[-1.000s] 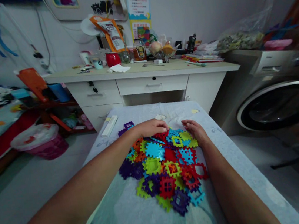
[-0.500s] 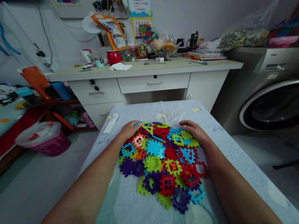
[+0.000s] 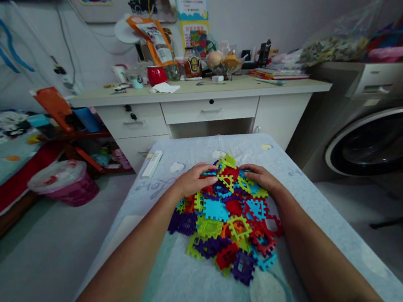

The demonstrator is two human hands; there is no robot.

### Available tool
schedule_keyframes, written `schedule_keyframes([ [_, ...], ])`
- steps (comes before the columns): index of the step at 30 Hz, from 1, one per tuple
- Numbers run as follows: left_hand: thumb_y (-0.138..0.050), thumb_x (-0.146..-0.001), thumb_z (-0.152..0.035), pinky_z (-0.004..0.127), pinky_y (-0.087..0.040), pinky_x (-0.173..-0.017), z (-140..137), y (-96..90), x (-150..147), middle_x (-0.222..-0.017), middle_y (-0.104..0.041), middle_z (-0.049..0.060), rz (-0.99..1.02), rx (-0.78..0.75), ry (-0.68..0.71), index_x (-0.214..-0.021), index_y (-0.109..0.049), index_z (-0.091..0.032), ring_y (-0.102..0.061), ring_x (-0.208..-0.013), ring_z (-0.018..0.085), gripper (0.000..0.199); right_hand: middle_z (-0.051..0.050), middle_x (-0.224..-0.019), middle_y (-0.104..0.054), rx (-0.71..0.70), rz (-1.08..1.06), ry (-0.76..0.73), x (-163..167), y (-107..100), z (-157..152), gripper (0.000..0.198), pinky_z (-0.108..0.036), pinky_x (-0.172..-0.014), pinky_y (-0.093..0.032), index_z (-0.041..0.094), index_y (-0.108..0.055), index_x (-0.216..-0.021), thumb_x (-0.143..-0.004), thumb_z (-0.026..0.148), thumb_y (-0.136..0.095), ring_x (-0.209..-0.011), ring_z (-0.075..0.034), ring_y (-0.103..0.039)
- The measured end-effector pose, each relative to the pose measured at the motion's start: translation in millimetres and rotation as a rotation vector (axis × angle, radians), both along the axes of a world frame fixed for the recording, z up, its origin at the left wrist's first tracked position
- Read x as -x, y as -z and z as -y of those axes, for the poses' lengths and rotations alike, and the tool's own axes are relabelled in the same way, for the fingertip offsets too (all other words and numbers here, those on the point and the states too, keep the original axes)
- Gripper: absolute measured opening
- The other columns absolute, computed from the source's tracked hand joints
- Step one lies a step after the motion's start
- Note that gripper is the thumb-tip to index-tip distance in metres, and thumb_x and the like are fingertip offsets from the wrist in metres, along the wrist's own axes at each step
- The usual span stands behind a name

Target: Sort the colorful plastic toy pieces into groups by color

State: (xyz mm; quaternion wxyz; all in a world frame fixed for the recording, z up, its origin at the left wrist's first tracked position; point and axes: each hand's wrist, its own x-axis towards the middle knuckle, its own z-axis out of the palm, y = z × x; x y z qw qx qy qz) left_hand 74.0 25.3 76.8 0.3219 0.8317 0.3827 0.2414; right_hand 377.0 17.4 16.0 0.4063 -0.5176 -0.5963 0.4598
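Note:
A heap of flat plastic interlocking building pieces (image 3: 216, 210) with toothed edges lies on the cloth-covered table, in red, purple, lime green, light blue and orange. Several are frames with window-like openings. My left hand (image 3: 198, 178) rests on the far left part of the heap, its fingers stretched to the right over the pieces. Against the far right edge of the heap lies my right hand (image 3: 263, 178), fingers apart and touching green and blue pieces. Neither hand grips a piece. A purple square piece (image 3: 243, 267) sits at the near end.
A white strip-shaped object (image 3: 152, 164) lies at the table's far left. Beyond stands a white desk (image 3: 211, 90) with a red cup (image 3: 156, 75) and a jar (image 3: 192, 63). A washing machine (image 3: 377, 109) is on the right, a pink bin (image 3: 64, 184) on the left.
My left hand has moved right across the heap, pushing the left-side pieces inward and bunching them up. My right hand stays at the right edge, with its fingers slightly shifted.

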Motion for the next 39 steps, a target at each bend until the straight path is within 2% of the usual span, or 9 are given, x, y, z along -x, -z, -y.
schedule_keyframes([
  [5,-0.059,-0.087,-0.048,0.042,-0.042,-0.107,39.0,-21.3,-1.6,-0.124,-0.066,0.007,-0.112,-0.104,0.075,-0.117,-0.067,-0.023,-0.059,-0.120,0.025,0.040,0.001,-0.094,-0.074,0.046,-0.113,0.041,-0.5,1.1,2.0,0.036,-0.036,-0.079,-0.051,0.026,-0.073,-0.100,-0.069,0.043,-0.072,-0.082,-0.022,-0.065],
  [10,-0.057,-0.086,-0.058,0.048,-0.032,-0.117,68.7,-26.0,20.4,-0.144,-0.051,0.009,-0.098,-0.158,-0.079,-0.126,-0.061,-0.026,-0.042,-0.138,0.028,0.051,-0.002,-0.099,-0.075,-0.013,-0.308,0.183,-4.5,8.2,-1.4,0.030,-0.034,-0.086,-0.049,0.024,-0.073,-0.092,-0.066,0.040,-0.074,-0.095,-0.023,-0.066],
  [16,-0.067,-0.068,-0.074,0.061,-0.027,-0.116,113.6,1.7,46.3,-0.161,-0.020,0.016,-0.224,-0.135,-0.193,-0.151,-0.034,-0.030,-0.016,-0.149,0.041,0.100,-0.004,-0.093,-0.076,-0.015,-0.360,0.268,-4.7,10.3,-3.8,0.033,-0.036,-0.088,-0.049,0.023,-0.070,-0.090,-0.063,0.041,-0.074,-0.095,-0.024,-0.067],
  [19,-0.076,-0.052,-0.077,0.067,-0.024,-0.114,140.9,20.8,46.7,-0.165,-0.003,0.016,-0.270,-0.156,-0.111,-0.156,-0.020,-0.034,-0.004,-0.150,0.047,0.126,-0.005,-0.095,-0.075,-0.014,-0.316,0.263,-2.2,9.0,-1.7,0.035,-0.038,-0.088,-0.050,0.023,-0.068,-0.092,-0.064,0.043,-0.074,-0.096,-0.025,-0.067],
  [22,-0.082,-0.041,-0.075,0.071,-0.021,-0.113,160.7,33.4,41.2,-0.166,0.002,0.015,-0.287,-0.198,-0.030,-0.158,-0.013,-0.035,-0.001,-0.149,0.050,0.141,-0.005,-0.096,-0.075,-0.020,-0.270,0.256,-0.1,8.2,0.4,0.037,-0.038,-0.089,-0.050,0.023,-0.067,-0.092,-0.064,0.046,-0.074,-0.099,-0.026,-0.067],
  [25,-0.084,-0.033,-0.073,0.074,-0.017,-0.111,168.0,41.5,35.5,-0.165,0.003,0.017,-0.317,-0.217,-0.039,-0.157,-0.016,-0.033,0.001,-0.147,0.053,0.147,-0.005,-0.095,-0.075,-0.021,-0.246,0.254,1.1,8.4,1.8,0.037,-0.039,-0.089,-0.050,0.023,-0.066,-0.092,-0.063,0.046,-0.074,-0.099,-0.026,-0.066],
  [31,-0.088,-0.036,-0.066,0.070,-0.015,-0.114,158.3,51.7,33.1,-0.165,0.001,0.018,-0.335,-0.277,-0.136,-0.157,-0.016,-0.031,0.000,-0.148,0.050,0.146,-0.004,-0.091,-0.074,-0.048,-0.161,0.255,4.6,10.7,1.1,0.038,-0.040,-0.090,-0.049,0.023,-0.065,-0.089,-0.060,0.045,-0.073,-0.095,-0.025,-0.066],
  [36,-0.084,-0.059,-0.049,0.059,-0.019,-0.118,143.3,54.0,34.0,-0.164,-0.010,0.017,-0.305,-0.348,-0.260,-0.154,-0.026,-0.028,-0.011,-0.149,0.042,0.114,-0.006,-0.091,-0.072,-0.052,-0.054,0.242,8.8,8.7,-1.9,0.039,-0.043,-0.093,-0.048,0.022,-0.065,-0.087,-0.058,0.047,-0.070,-0.095,-0.026,-0.065],
  [39,-0.078,-0.067,-0.037,0.055,-0.022,-0.119,136.5,58.7,35.5,-0.161,-0.020,0.015,-0.273,-0.371,-0.302,-0.153,-0.029,-0.027,-0.020,-0.148,0.038,0.099,-0.009,-0.111,-0.069,-0.060,0.029,0.274,5.6,1.3,7.6,0.049,-0.047,-0.098,-0.045,0.022,-0.065,-0.101,-0.062,0.051,-0.068,-0.107,-0.029,-0.061],
])
